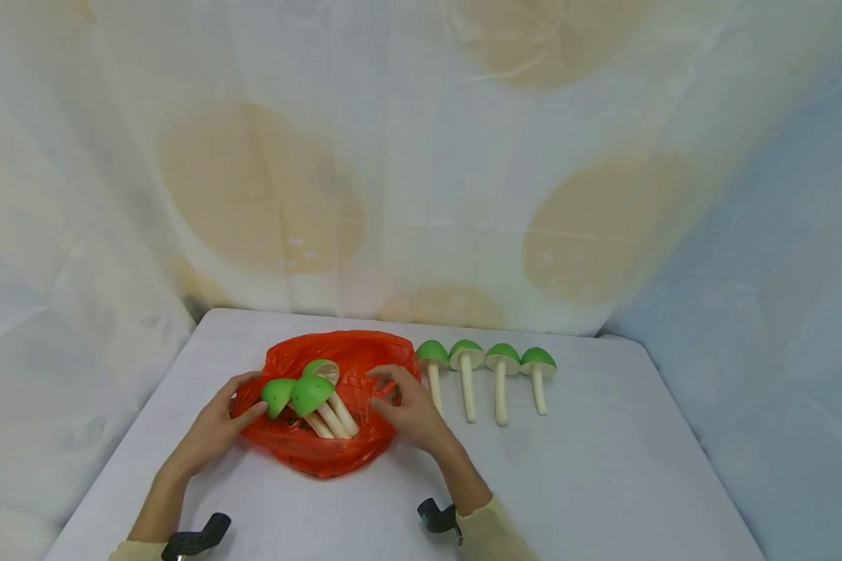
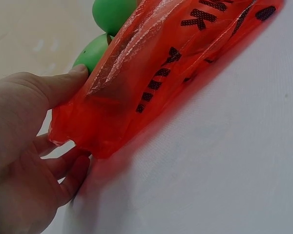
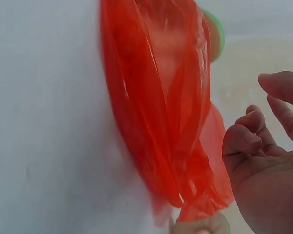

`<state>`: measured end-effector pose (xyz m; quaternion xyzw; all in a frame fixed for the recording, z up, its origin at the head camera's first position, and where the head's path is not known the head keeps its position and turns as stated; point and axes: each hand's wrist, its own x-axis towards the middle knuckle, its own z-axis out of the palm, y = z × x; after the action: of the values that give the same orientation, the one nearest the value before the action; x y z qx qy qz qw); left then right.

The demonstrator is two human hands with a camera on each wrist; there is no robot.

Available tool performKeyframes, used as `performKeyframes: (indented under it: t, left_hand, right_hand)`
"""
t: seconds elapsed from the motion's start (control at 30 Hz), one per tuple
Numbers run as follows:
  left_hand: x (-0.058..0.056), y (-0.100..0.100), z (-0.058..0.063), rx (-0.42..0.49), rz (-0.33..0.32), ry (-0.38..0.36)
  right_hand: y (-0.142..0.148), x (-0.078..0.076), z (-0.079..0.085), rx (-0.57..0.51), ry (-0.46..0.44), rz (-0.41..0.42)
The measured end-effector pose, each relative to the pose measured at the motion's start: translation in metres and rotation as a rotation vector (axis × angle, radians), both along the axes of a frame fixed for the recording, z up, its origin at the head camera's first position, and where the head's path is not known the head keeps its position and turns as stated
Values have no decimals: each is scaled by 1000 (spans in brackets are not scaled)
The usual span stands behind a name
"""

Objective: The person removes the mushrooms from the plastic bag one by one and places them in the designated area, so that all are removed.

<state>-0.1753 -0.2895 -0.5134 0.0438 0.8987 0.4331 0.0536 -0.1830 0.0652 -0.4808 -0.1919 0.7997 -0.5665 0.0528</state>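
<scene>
A red plastic bag point(image 1: 323, 456) lies with its mouth spread open, black print on its side in the left wrist view. Inside are three toy mushrooms, including a front green-capped mushroom point(image 1: 312, 393) and a left one point(image 1: 277, 396), their pale stems pointing down-right. My left hand point(image 1: 214, 428) grips the bag's left edge, thumb on top beside a green cap point(image 2: 92, 52), fingers beneath the plastic. Over the bag's right edge hovers my right hand point(image 1: 410, 405), fingers loosely bent and nothing between them; the right wrist view shows it apart from the bag point(image 3: 151, 97).
Several more green-capped mushrooms point(image 1: 501, 389) lie in a row right of the bag, caps toward the back. The white table point(image 1: 603, 467) ends at a patterned curtain point(image 1: 421, 195) behind; pale sheets hang on both sides.
</scene>
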Motion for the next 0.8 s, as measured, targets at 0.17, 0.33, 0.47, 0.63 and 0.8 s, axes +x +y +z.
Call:
performKeyframes:
  t: [0.17, 0.33, 0.47, 0.63, 0.8]
  left_hand:
    - [0, 1, -1, -3, 1, -1]
    - [0, 1, 0, 4, 2, -1]
    - [0, 2, 0, 8, 1, -3]
    - [0, 2, -2, 10, 0, 1]
    - [0, 1, -5, 9, 1, 4]
  right_hand:
    - [-11, 5, -1, 14, 5, 31]
    - [-18, 7, -2, 32, -3, 55]
    - [-21, 8, -1, 49, -11, 72]
    - [-23, 9, -1, 39, -27, 101]
    - [-26, 9, -6, 35, -40, 129]
